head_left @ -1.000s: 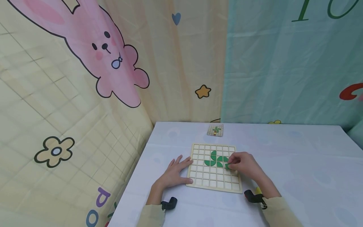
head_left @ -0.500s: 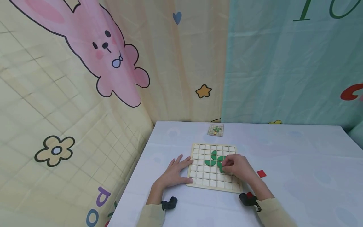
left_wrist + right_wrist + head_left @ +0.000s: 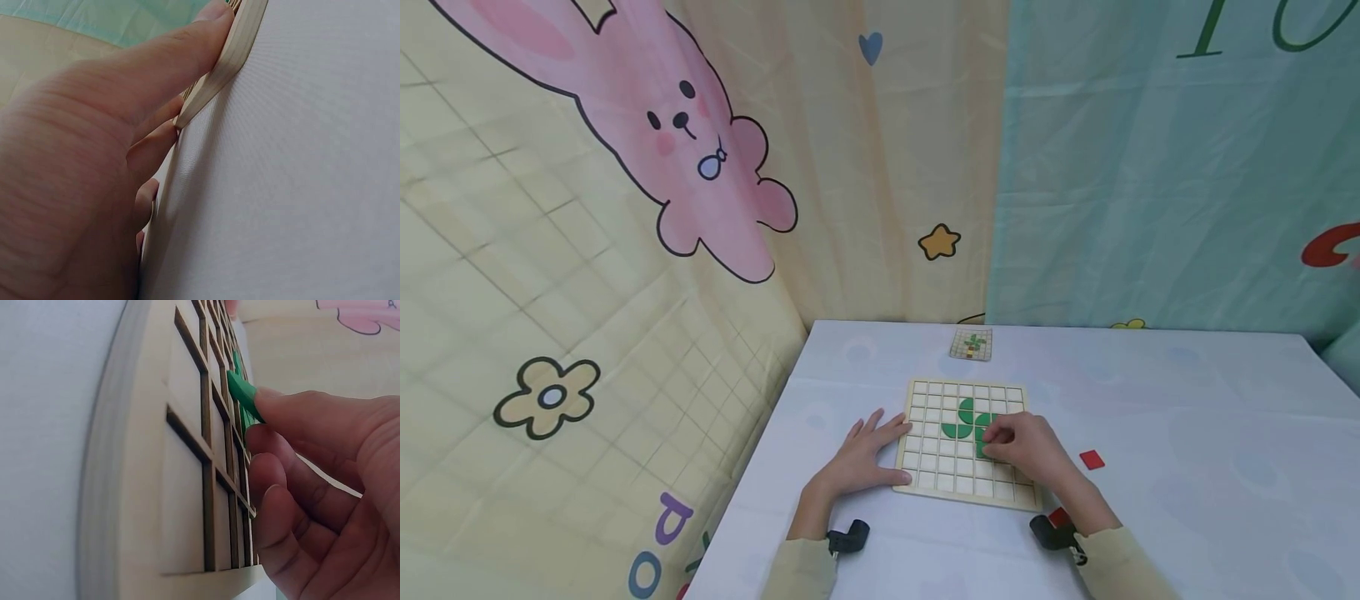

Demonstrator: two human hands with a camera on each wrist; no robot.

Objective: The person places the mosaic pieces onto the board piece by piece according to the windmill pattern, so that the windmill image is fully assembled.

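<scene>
Grip, right hand: thumb and index finger of the right hand (image 3: pixel 1026 442) are pinched nearly together on a thin, flat green piece (image 3: pixel 242 395); the other fingers curl in beside them.
Held green piece: over the right-centre squares of the board, tilted against the grid, its full outline hidden by the fingers; whether it is seated in a square I cannot tell.
Board: a square, pale wooden board (image 3: pixel 931 491) with raised grid lines and white squares, flat on the table.
Green shapes on the board: a rounded green shape (image 3: pixel 966 410) on the far side, a green half-disc (image 3: pixel 956 431) to its near left, and more green to the right, partly covered by the right hand.
Left hand: the left hand (image 3: pixel 861 462) has its fingers spread, touching the board's left edge, thumb at the near left corner.
Red squares: one flat red square (image 3: pixel 1092 459) right of the board, another red piece (image 3: pixel 1060 517) near the right wrist, partly covered.
Card: a small gridded card with a coloured pattern (image 3: pixel 971 344), beyond the board's far edge.
Table: white-covered table (image 3: pixel 1195 433).
Backdrop: cream cloth with a pink rabbit (image 3: pixel 715 187) to the left, teal cloth (image 3: pixel 1150 167) to the right.
</scene>
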